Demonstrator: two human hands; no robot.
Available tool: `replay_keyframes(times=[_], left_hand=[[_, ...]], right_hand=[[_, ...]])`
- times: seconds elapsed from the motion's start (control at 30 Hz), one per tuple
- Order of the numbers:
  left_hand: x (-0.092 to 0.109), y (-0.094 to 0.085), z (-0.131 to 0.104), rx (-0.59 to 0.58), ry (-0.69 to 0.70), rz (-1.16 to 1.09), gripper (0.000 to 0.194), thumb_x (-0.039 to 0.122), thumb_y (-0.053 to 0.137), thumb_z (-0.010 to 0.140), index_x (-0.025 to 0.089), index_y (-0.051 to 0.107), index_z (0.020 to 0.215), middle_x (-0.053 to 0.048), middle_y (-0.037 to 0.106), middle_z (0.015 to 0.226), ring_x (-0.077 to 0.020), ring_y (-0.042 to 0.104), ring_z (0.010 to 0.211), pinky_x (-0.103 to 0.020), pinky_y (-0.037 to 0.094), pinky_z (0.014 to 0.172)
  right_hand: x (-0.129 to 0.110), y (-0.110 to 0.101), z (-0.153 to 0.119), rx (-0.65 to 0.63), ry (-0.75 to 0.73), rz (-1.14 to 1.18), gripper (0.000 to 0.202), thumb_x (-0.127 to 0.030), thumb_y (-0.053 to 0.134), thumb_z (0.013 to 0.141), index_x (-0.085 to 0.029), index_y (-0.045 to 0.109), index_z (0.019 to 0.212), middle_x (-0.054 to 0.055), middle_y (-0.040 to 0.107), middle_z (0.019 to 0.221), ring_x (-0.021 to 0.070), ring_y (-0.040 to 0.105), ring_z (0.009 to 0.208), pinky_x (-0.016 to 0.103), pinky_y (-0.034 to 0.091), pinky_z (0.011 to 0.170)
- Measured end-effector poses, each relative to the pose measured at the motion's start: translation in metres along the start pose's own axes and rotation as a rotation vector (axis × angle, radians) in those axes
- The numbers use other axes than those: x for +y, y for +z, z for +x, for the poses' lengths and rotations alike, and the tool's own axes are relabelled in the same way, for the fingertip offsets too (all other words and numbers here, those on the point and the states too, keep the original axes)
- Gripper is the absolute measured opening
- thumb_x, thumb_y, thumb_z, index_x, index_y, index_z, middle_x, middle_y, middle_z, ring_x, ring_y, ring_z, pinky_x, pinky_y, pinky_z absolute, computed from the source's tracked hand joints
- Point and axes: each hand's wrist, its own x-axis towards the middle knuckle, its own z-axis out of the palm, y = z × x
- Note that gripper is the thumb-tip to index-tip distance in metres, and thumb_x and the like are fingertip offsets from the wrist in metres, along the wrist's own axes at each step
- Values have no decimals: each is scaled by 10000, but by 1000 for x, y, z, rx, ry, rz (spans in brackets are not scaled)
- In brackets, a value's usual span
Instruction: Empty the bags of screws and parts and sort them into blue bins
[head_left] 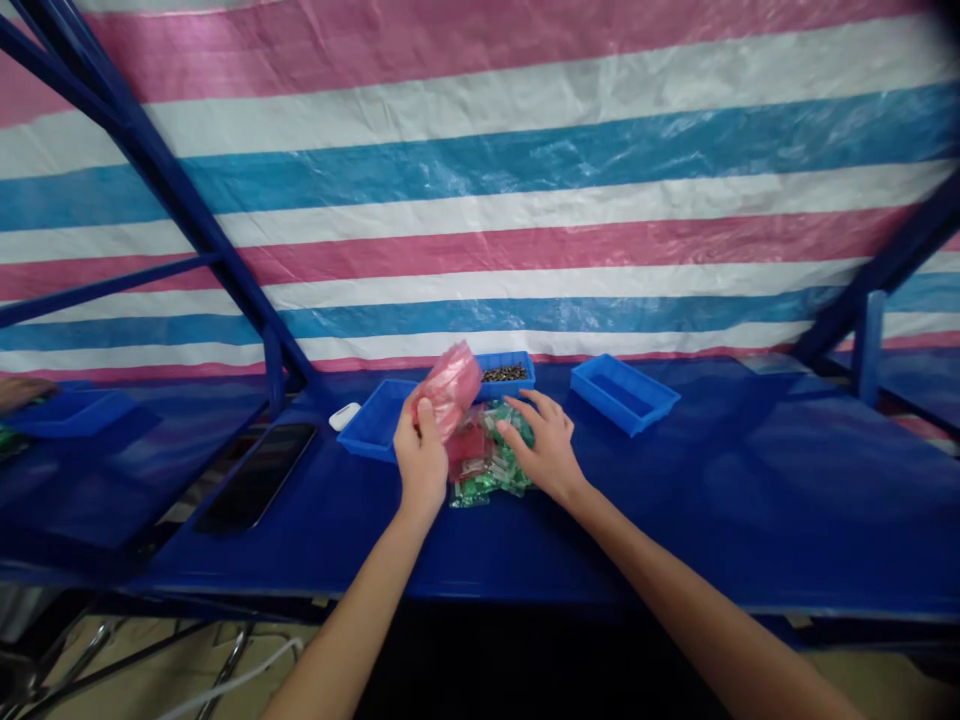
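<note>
My left hand (pixel 421 455) grips a crumpled pink plastic bag (pixel 452 385), raised over the pile at the middle of the blue table. The pile of small clear and green packets (pixel 480 487) lies between my hands, with a flat pink piece (pixel 466 447) on its left part. At the pile's upper right is my right hand (pixel 544 440), its fingers spread and curved over the packets. Just behind the pile stands a blue tray (pixel 525 384) holding small dark pieces (pixel 504 373).
Another blue tray (pixel 371 425) sits left of the pile, partly behind my left hand, beside a small white object (pixel 344 417). A blue tray (pixel 626 394) stands at the right. A black phone (pixel 259 477) lies at the left. Another person's hand (pixel 22 393) shows far left.
</note>
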Motion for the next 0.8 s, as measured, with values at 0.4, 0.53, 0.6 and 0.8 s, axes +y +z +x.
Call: replay_keyframes(times=[0.4, 0.53, 0.6, 0.8], left_hand=[[28, 46, -20, -569, -181, -472, 512, 279, 675, 839, 204, 519, 1320, -117, 557, 1363, -259, 529, 1252, -392, 426, 1056], [24, 46, -13, -457, -253, -485, 420, 298, 718, 800, 163, 627, 1188, -127, 659, 1221, -259, 620, 1131, -391, 489, 979], [22, 45, -9, -405, -269, -490, 398, 302, 741, 774, 164, 659, 1138, -120, 690, 1160, -245, 658, 1051, -367, 525, 911], [6, 31, 14, -173, -278, -486, 291, 251, 768, 720, 167, 726, 995, -59, 744, 865, -149, 690, 780, -254, 538, 743]], right_hand=[[14, -15, 20, 67, 263, 842, 388, -522, 578, 857, -156, 675, 940, 46, 707, 872, 199, 642, 787, 313, 512, 725], [24, -17, 23, 116, 223, 786, 370, -512, 574, 863, -161, 686, 904, 44, 697, 861, 194, 625, 769, 320, 505, 720], [25, -16, 24, 118, 212, 806, 354, -499, 579, 863, -171, 682, 950, 44, 699, 904, 197, 629, 803, 332, 507, 755], [33, -26, 32, 299, 217, 790, 329, -465, 590, 858, -162, 652, 971, 49, 690, 914, 180, 615, 784, 319, 499, 742]])
